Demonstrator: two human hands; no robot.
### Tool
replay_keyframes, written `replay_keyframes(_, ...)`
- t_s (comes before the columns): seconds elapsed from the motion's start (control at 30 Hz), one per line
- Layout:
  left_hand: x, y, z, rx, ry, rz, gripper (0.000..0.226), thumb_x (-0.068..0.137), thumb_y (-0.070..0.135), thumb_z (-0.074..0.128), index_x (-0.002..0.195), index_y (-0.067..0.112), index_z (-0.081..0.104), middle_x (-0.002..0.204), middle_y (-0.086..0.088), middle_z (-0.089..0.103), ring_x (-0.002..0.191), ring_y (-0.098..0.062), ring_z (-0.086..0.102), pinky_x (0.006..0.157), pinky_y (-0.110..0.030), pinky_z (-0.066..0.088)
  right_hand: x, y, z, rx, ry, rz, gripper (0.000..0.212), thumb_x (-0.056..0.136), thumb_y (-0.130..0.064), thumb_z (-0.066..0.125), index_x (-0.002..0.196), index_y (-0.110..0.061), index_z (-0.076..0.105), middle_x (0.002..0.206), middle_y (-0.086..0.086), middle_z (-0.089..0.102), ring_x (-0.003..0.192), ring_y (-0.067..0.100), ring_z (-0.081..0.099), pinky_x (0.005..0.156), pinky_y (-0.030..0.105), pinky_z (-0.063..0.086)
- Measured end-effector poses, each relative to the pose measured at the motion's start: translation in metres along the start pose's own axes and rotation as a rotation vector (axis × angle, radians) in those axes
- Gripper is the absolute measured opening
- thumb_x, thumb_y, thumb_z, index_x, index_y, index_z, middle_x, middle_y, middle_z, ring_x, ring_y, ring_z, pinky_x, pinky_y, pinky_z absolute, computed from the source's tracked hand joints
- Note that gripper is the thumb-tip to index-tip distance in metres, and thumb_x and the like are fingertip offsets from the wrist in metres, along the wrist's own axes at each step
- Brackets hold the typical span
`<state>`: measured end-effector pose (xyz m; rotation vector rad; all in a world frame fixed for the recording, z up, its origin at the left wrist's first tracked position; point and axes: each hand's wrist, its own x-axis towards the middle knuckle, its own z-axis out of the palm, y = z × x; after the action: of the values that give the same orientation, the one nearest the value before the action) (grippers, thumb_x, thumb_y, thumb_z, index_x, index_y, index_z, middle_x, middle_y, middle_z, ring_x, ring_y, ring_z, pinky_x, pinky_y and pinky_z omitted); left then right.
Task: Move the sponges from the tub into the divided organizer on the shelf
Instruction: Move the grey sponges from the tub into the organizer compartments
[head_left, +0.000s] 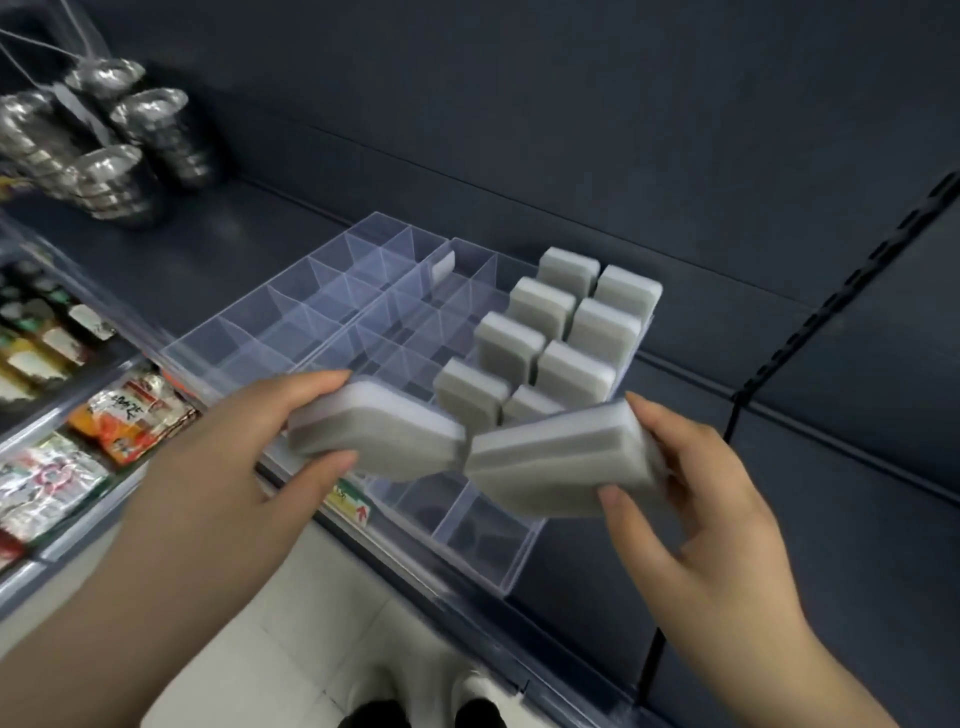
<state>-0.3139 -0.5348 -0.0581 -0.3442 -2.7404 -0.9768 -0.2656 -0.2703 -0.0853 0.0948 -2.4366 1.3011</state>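
Note:
A clear divided organizer (291, 306) lies on the dark shelf (727, 519). Several grey-and-white sponges (566, 322) stand upright in its right-hand compartments; the left and middle compartments hold nothing. My left hand (249, 447) grips a grey-and-white sponge (379, 431) between thumb and fingers, just above the organizer's front edge. My right hand (696, 488) grips a second sponge (561, 462) beside it, tilted, over the front right compartments. The two held sponges nearly touch. The tub is out of view.
Stacks of shiny metal bowls (130, 140) stand at the back left of the shelf. A lower shelf at the left holds packaged goods (124, 415). A slotted upright rail (831, 306) runs along the right. The pale floor (291, 623) shows below.

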Motion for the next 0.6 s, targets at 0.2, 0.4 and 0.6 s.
replay_keyframes(0.2,0.030,-0.008,0.000,-0.059,-0.140,0.143,0.041,0.073,0.047,0.051,0.111,0.061,0.045,0.110,0.049,0.043,0.105,0.025,0.039,0.076,-0.010,0.039,0.001,-0.013,0.011,-0.094,0.052,0.053,0.053,0.074,-0.017,0.061,0.121,-0.036,0.045,0.113,-0.024,0.052,0.104,-0.009,0.048,0.085,0.002,0.034)
replay_keyframes(0.4,0.066,-0.026,-0.006,-0.137,-0.298,0.298,0.043,0.072,0.046,0.054,0.113,0.059,0.050,0.114,0.048,0.043,0.106,0.025,0.039,0.084,0.006,0.025,-0.009,-0.046,0.033,-0.211,0.113,0.159,0.051,0.073,-0.015,0.060,0.120,-0.032,0.049,0.113,-0.025,0.049,0.102,-0.012,0.048,0.081,-0.001,0.032)
replay_keyframes(0.6,0.090,-0.054,-0.009,-0.247,-0.398,0.436,0.050,0.071,0.046,0.057,0.120,0.052,0.049,0.115,0.042,0.048,0.107,0.022,0.041,0.088,0.005,0.023,-0.020,-0.074,0.062,-0.367,0.264,0.245,0.053,0.071,-0.010,0.058,0.118,-0.035,0.052,0.111,-0.027,0.050,0.102,-0.008,0.051,0.082,0.000,0.033)
